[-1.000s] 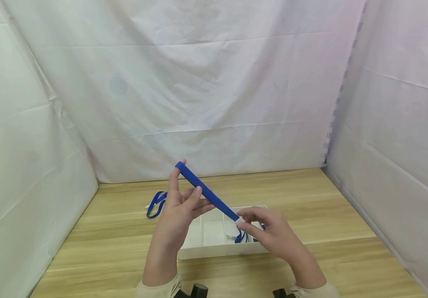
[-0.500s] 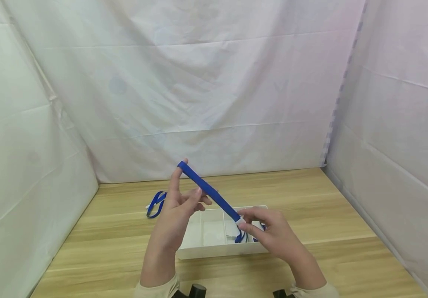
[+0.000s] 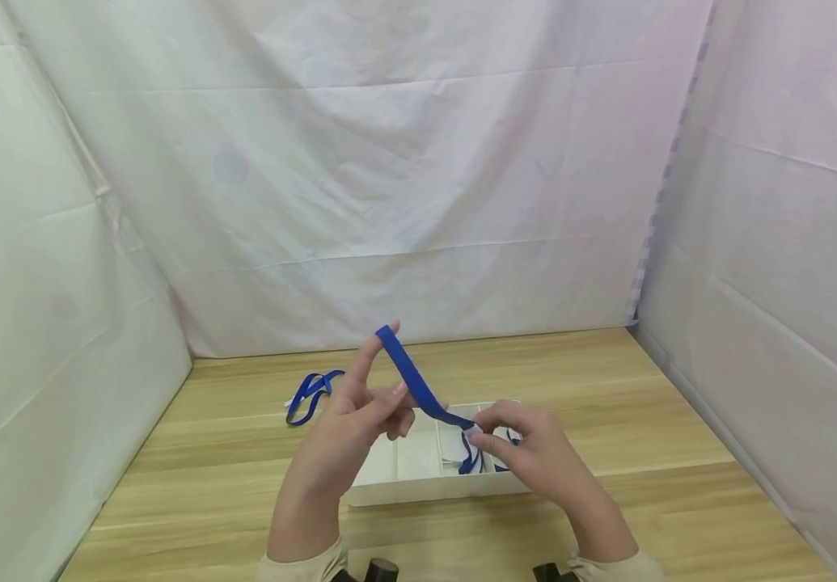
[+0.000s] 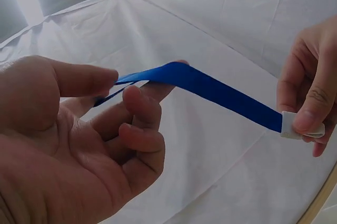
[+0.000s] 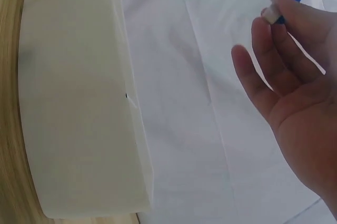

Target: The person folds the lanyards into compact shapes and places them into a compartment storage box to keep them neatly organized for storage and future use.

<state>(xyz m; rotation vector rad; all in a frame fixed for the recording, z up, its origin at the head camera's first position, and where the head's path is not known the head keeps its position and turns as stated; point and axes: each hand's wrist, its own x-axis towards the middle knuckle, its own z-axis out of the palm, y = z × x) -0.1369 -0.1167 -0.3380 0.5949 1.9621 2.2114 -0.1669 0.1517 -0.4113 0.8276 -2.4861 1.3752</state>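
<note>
A blue lanyard [image 3: 414, 380] with a white end piece [image 4: 288, 125] stretches between both hands above the box. My left hand [image 3: 341, 428] has its extended index finger through the strap's loop. The thumb meets the strap in the left wrist view, while the other fingers curl inward. My right hand [image 3: 543, 454] pinches the white end piece between thumb and fingers, which shows in the right wrist view too. From the index finger the strap slopes down to the right, sagging near the right hand. Beneath it sits a white divided box [image 3: 436, 490], partly hidden by the hands.
Blue cords [image 3: 469, 459] with white pieces lie in the box's right compartments. Another blue lanyard [image 3: 305, 406] rests on the wooden table [image 3: 207, 461] at left. White cloth [image 3: 418, 178] hangs behind and along both sides.
My left hand has shifted right and slightly down, toward the right hand. The taut strap has slackened and now bends near the white end piece. The right hand has barely moved.
</note>
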